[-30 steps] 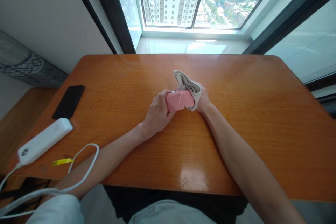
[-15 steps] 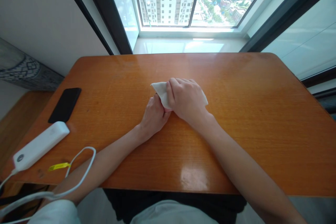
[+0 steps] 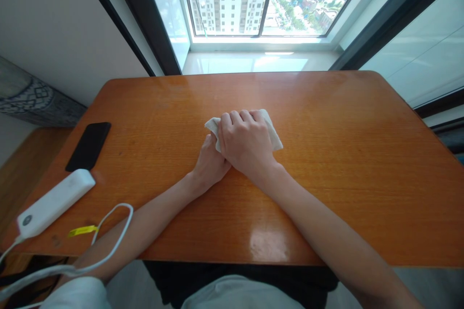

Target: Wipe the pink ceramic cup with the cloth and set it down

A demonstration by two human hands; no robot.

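Observation:
My right hand (image 3: 246,142) is closed over a thin white wipe (image 3: 273,130), whose corners stick out on both sides of the fingers. Under and to the left of it, my left hand (image 3: 212,159) is closed, thumb side up, and touches the right hand and the wipe. The right hand covers the left fingers, so whatever they grip is hidden. Both hands are together just above or on the middle of the brown wooden table (image 3: 326,164).
On the table's left lie a black phone (image 3: 89,146) and a white power bank-like block (image 3: 56,203) with a cable. A white cable (image 3: 123,231) with a yellow tag (image 3: 82,231) loops over my left forearm. A window (image 3: 261,5) is beyond the far edge.
My right hand has slid left with the wipe and covers more of my left hand. More of the wipe shows at its right side. The left hand has barely moved.

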